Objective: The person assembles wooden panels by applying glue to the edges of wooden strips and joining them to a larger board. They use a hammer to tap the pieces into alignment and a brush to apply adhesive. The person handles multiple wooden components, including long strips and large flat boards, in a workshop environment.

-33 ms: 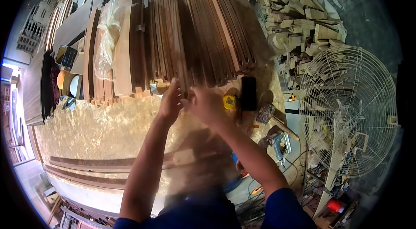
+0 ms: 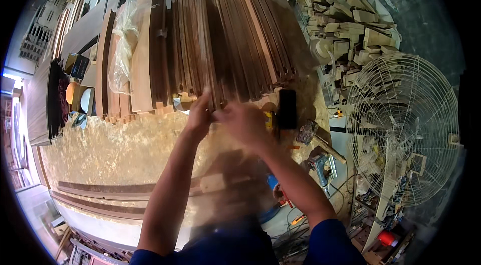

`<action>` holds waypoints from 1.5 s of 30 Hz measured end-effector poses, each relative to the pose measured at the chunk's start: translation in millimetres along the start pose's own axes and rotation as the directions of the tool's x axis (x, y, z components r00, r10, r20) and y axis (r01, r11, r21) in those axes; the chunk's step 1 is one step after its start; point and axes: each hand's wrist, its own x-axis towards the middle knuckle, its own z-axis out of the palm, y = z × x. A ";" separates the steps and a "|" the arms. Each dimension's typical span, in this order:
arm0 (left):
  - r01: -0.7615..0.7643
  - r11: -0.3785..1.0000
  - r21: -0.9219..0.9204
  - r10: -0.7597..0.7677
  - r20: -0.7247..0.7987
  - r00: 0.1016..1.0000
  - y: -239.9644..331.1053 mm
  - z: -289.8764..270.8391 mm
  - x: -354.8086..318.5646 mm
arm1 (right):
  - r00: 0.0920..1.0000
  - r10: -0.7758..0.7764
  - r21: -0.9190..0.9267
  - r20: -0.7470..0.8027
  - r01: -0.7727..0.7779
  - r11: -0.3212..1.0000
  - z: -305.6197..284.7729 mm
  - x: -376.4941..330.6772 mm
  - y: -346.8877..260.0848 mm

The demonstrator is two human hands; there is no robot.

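Reached with left hand (image 2: 199, 114) and right hand (image 2: 245, 122) to near ends of upright wooden slats (image 2: 220, 44) (stacked on edge, easy to pull); grip too blurred to tell.

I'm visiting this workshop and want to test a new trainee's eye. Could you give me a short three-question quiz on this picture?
1. True or false: both hands are at the near ends of the upright wooden slats.
2. What stands at the right of the bench? A) a wire fan guard B) a ladder C) a bicycle
3. Fill in: beyond the fan guard lies a heap of pale wood ____.

Key
1. True. The left hand and right hand meet at the slat ends; motion blur hides their grip.
2. A.
3. Offcuts, piled loosely on the floor.
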 end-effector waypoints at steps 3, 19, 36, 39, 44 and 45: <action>-0.001 0.864 0.504 0.180 -0.307 0.935 -10.9 26.1 17.3 | 0.985 0.104 -0.219 -0.140 -0.133 0.967 -61.8 27.3 38.3; -0.081 0.610 0.789 0.429 -0.242 0.870 -89.2 87.3 61.6 | 0.990 0.078 -0.062 -0.117 -0.086 0.994 -47.6 -7.9 89.8; 0.003 0.803 0.595 0.141 -0.194 0.971 -109.6 108.2 54.8 | 0.958 0.245 0.004 -0.151 -0.247 0.969 -72.7 45.4 111.0; -0.113 0.901 0.419 0.163 -0.087 0.983 -138.8 61.2 33.6 | 0.955 0.238 0.141 -0.175 -0.215 0.966 -55.8 42.4 101.7; 0.024 0.863 0.504 0.022 -0.084 0.996 -125.6 81.7 -43.9 | 0.948 0.319 0.140 -0.027 -0.312 0.940 -39.5 33.5 90.7; 0.025 0.891 0.453 0.016 -0.086 0.996 -132.9 88.1 -48.5 | 0.956 0.290 0.095 -0.039 -0.285 0.954 -34.3 32.4 95.7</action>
